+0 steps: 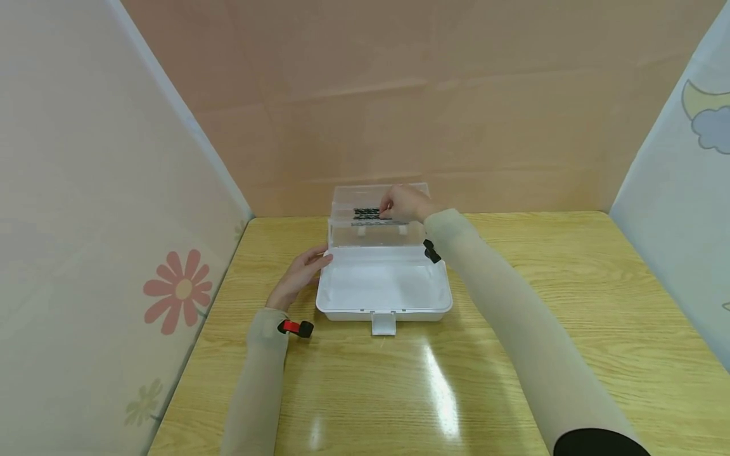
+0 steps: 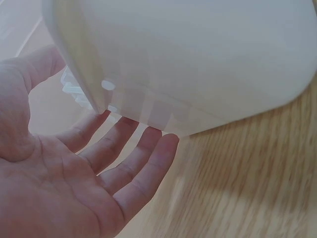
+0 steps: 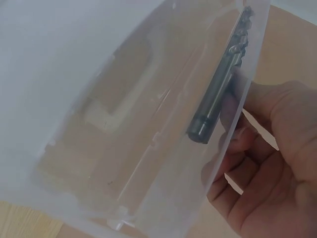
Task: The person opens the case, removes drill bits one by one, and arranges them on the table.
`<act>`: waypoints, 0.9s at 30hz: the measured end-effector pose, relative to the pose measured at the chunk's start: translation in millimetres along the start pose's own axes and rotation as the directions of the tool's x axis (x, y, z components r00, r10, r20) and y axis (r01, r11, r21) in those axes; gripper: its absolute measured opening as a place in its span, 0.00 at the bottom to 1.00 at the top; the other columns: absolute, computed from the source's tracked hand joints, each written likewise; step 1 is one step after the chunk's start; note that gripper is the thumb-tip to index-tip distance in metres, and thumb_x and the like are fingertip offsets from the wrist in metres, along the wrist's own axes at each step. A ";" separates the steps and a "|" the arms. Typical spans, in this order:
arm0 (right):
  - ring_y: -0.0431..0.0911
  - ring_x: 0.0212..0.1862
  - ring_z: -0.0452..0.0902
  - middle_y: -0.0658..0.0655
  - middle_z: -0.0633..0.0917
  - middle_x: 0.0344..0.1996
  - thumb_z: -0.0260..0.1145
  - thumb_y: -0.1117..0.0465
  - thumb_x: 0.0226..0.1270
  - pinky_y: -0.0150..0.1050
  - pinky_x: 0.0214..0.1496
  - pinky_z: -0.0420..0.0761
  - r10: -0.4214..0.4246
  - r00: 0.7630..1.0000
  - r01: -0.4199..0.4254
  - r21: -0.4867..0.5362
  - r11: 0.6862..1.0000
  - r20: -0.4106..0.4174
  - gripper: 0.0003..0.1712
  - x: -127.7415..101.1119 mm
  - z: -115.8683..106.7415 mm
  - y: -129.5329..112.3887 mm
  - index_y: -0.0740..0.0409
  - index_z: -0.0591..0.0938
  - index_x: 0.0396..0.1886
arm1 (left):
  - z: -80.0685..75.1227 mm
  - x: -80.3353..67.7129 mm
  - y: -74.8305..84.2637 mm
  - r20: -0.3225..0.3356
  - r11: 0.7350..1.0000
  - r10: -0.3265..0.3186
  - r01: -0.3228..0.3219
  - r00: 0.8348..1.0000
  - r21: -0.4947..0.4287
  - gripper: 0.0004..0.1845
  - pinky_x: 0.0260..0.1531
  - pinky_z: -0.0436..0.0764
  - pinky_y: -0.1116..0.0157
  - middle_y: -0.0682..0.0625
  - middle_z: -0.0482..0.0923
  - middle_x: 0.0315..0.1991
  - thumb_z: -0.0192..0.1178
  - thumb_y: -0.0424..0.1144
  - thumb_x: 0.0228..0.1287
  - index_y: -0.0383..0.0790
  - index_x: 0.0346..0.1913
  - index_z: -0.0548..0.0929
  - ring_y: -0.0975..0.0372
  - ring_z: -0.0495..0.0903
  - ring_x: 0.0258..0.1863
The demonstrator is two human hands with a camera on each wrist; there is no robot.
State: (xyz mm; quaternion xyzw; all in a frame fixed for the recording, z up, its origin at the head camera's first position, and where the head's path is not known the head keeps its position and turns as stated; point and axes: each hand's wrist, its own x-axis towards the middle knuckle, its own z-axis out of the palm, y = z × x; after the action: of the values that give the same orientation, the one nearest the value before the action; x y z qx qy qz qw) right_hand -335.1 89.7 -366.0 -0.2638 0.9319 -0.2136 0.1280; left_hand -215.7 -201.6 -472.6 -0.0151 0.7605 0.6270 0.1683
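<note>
White rectangular plastic case point(image 1: 383, 288) sits open on the pale wooden bench point(image 1: 570, 304), its clear lid point(image 1: 373, 233) standing upright at the back. Right hand point(image 1: 406, 202) reaches over the lid's top edge; its grip pinches a dark metal drill bit point(image 3: 218, 96) that lies against the clear lid's inner face, fingertips point(image 3: 237, 130) curled behind the plastic. Left hand point(image 1: 301, 273) rests flat, fingers straight, touching the case's left wall, holding nothing. No legible writing or labels on case or bit.

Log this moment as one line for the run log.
left hand: open, fingers against box side | right hand: pinching drill bit at raised clear lid | box: open on table
</note>
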 end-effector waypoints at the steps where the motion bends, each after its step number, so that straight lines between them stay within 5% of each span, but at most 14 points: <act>1: 0.52 0.48 0.84 0.58 0.90 0.49 0.68 0.60 0.79 0.50 0.57 0.84 0.003 1.000 -0.003 0.002 1.000 -0.002 0.09 0.7 0.6 0.5 0.57 0.91 0.48 | 0.1 -0.1 0.1 0.003 1.000 0.002 -0.002 1.000 -0.002 0.37 0.76 0.69 0.39 0.38 0.66 0.79 0.58 0.53 0.82 0.42 0.84 0.62 0.44 0.69 0.77; 27: 0.53 0.49 0.88 0.60 0.92 0.46 0.65 0.62 0.80 0.52 0.60 0.86 -0.079 0.997 0.079 -0.018 0.997 -0.017 0.10 -4.5 0.0 10.4 0.61 0.91 0.46 | 1.5 3.6 -2.8 0.016 1.000 0.021 -0.021 1.000 -0.008 0.38 0.76 0.70 0.41 0.39 0.68 0.78 0.59 0.55 0.81 0.43 0.84 0.62 0.45 0.70 0.77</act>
State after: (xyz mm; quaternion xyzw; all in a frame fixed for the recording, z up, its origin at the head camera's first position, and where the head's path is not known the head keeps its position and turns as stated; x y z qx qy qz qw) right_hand -335.8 100.2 -370.2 -0.2997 0.9236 -0.2129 0.1091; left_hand -218.1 -200.1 -476.4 -0.0027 0.7566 0.6319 0.1680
